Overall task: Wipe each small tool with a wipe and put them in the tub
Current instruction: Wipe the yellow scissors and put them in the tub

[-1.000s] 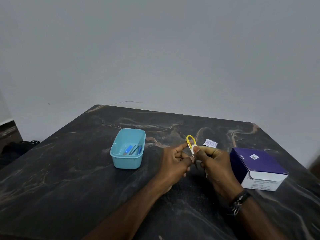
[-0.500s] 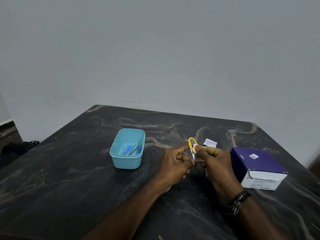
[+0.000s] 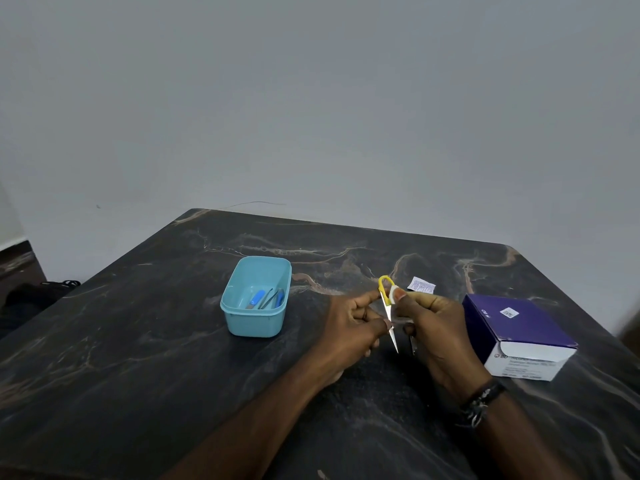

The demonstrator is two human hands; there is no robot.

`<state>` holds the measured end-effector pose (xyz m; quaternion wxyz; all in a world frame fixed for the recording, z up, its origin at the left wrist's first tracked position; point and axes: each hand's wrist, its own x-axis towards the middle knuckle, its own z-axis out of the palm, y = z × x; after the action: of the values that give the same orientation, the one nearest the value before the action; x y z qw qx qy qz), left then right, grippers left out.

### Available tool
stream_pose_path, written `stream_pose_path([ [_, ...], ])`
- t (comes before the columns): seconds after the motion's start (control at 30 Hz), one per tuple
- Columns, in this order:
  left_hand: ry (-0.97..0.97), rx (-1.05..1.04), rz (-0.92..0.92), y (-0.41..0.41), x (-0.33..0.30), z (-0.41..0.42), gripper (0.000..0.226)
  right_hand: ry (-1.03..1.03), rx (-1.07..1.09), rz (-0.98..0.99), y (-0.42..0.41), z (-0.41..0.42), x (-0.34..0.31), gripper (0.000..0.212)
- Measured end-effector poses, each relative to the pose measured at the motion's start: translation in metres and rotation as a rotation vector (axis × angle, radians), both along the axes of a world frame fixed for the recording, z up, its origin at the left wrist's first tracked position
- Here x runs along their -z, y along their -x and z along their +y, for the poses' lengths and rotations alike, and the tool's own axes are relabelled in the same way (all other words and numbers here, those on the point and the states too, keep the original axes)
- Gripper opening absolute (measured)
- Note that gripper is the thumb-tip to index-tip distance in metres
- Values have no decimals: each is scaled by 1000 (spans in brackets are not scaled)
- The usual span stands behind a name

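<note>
Head view: left of both hands stands a teal tub holding blue-handled tools; right, a purple box marked "BD"; beyond, a torn sachet. The left hand pinches yellow-handled snips over the dark worktop; the right hand presses a white wipe on them in a closed grip

left hand pinching, right hand pinching

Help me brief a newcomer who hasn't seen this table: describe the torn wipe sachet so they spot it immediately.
On the dark marble table, look beyond the purple box at the right, toward the wall. The wipe sachet lies flat there, just past the right hand. It is the only small white printed packet, far flatter than the box or the teal tub.
</note>
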<state>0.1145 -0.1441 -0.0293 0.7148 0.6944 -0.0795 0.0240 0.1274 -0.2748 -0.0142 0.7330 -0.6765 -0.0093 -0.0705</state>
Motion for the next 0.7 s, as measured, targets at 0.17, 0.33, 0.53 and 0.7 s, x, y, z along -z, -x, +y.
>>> stream_pose_path([
  [0.17,23,-46,21,-1,-1,2,46,70,-39,-12,4,2,-1,21],
  [0.33,19,-55,-6,0,-2,3,41,108,-87,-28,5,5,1,22],
  [0.53,-72,-25,-40,2,-1,1,47,70,14,-66,1,-1,1,15],
  [0.7,-50,-78,-44,1,-1,3,47,98,-45,-61,-1,1,6,17],
])
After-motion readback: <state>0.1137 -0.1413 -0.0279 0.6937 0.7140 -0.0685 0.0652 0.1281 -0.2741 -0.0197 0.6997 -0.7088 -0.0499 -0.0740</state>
